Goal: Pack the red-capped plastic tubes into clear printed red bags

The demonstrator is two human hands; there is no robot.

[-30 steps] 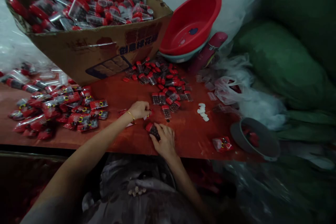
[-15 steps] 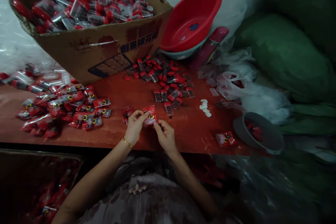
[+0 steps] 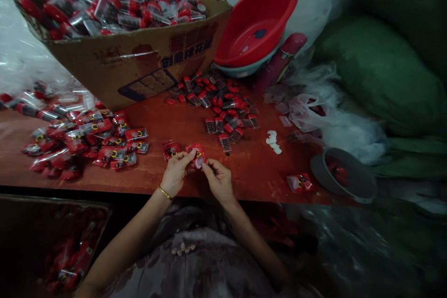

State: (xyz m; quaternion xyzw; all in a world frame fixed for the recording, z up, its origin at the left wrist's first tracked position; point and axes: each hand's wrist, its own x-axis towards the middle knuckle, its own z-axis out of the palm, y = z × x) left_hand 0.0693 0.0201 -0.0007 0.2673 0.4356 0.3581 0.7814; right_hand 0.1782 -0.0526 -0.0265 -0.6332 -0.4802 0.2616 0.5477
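Between my hands is a small red packet (image 3: 197, 154) with a pale, clear patch at its lower end. My left hand (image 3: 175, 173) pinches its left side, thumb on top. The fingertips of my right hand (image 3: 219, 181) are closed on its lower right edge. Another red packet (image 3: 169, 149) lies on the table just behind my left fingers. Beyond the hands is a heap of small clear containers with red lids (image 3: 223, 102). A pile of red packets (image 3: 87, 137) lies to the left.
A cardboard box (image 3: 139, 63) full of red-capped tubes stands at the back left. Red basin (image 3: 256, 23), pink bottle (image 3: 282, 58) and plastic bags (image 3: 314, 111) are behind. At right are white pieces (image 3: 273, 142), a packet (image 3: 300, 183) and a grey bowl (image 3: 344, 174).
My left hand and the held packet have shifted slightly left and toward me. My right hand has moved slightly left at the fingertips, still on the packet.
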